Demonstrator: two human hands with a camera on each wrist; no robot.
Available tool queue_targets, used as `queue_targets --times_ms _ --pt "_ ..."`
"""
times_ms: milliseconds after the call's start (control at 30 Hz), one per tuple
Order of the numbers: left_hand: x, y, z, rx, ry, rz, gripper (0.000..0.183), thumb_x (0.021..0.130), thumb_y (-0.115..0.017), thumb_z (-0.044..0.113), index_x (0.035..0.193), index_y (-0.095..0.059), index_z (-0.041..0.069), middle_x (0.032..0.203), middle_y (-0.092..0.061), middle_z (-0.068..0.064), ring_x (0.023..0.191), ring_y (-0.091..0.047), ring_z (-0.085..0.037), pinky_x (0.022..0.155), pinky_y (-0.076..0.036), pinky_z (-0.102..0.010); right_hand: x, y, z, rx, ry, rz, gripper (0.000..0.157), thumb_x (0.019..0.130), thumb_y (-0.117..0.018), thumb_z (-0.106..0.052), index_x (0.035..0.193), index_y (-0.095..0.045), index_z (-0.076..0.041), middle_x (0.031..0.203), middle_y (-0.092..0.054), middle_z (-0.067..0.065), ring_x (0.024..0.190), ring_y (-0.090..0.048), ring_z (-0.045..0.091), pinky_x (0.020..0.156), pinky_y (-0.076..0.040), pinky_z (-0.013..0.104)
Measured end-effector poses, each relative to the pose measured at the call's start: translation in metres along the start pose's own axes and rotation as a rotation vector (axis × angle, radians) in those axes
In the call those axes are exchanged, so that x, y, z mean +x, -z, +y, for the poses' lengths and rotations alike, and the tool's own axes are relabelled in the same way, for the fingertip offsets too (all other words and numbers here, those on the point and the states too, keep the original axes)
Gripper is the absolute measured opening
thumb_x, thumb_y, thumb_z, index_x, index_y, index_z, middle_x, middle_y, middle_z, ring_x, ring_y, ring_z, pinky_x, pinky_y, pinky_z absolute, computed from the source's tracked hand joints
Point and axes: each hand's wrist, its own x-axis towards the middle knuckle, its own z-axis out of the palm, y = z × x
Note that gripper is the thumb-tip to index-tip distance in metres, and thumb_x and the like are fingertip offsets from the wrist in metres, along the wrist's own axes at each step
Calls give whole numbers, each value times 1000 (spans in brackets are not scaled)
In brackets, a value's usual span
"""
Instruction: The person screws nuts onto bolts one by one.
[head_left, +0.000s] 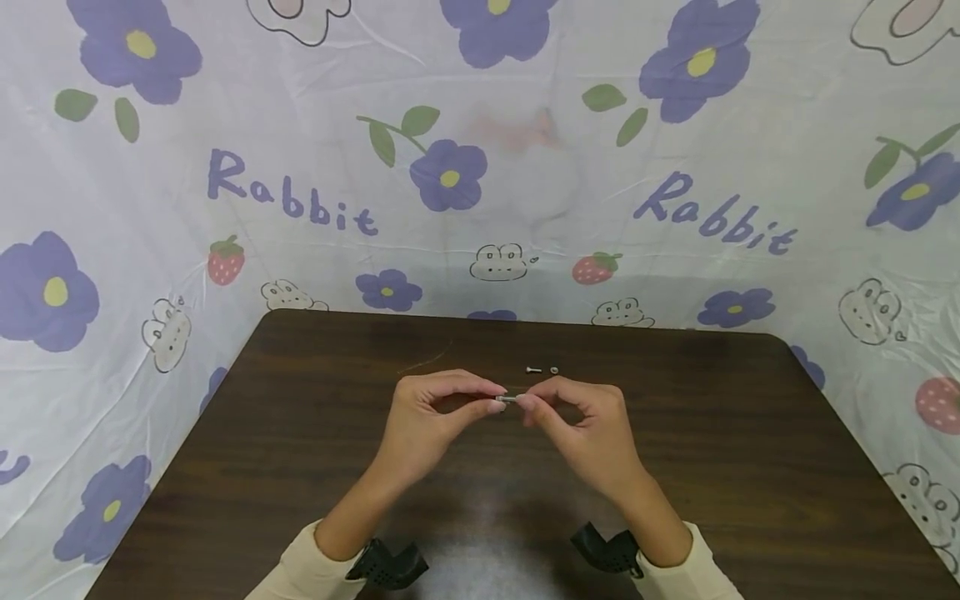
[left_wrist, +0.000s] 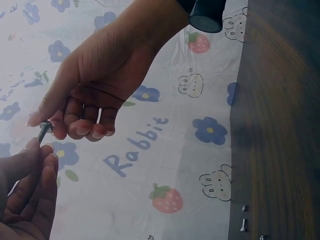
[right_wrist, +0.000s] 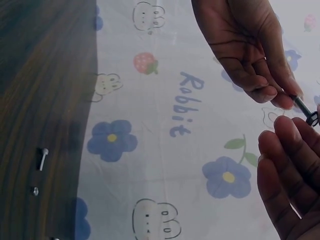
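Both hands meet above the table, with a small metal bolt (head_left: pixel 509 398) held between them. My left hand (head_left: pixel 426 425) pinches its wider end between thumb and index finger. Thumb and fingertips of my right hand (head_left: pixel 588 429) pinch the other end of the shank. In the left wrist view the bolt (left_wrist: pixel 44 132) shows a threaded shank and a round, ring-like wide end. I cannot tell whether that end is the head or a nut. The right wrist view shows the bolt (right_wrist: pixel 301 105) sloping from the right fingertips toward the left hand (right_wrist: pixel 295 170).
On the dark wooden table (head_left: pixel 720 467), just beyond the hands, lie a loose smaller bolt (head_left: pixel 533 369) and a nut (head_left: pixel 554 370). A thin strand (head_left: pixel 426 364) lies farther left. A printed cloth (head_left: pixel 525 192) hangs along the table's back and sides.
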Motion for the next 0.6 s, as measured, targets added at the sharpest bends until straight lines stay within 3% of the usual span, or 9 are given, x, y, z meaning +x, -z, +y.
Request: queue_targets --times_ms 233,467,600 --pt "1 -1 -1 -9 -5 -9 12 85 -80 1 97 -80 3 92 -77 -6 84 -74 -23 73 -62 -40 1 0 -1 -30 -3 3 25 90 -72 5 76 -73 -16 68 -69 -5 59 -61 8 52 -47 20" --pt "0 -1 -4 2 5 -18 11 86 -80 2 97 -80 5 92 -77 -4 85 -74 -22 73 -61 -47 1 0 -1 -35 -19 8 32 92 -70 5 69 -72 -17 64 -68 -4 52 -55 7 45 -40 19" --pt "-1 -2 -5 10 4 -20 11 86 -81 3 96 -80 5 91 -77 -3 84 -73 -22 73 -62 -44 -1 -1 -1 -46 -44 12 35 95 -68 3 67 -71 -18 62 -67 -8 48 -50 6 41 -34 20"
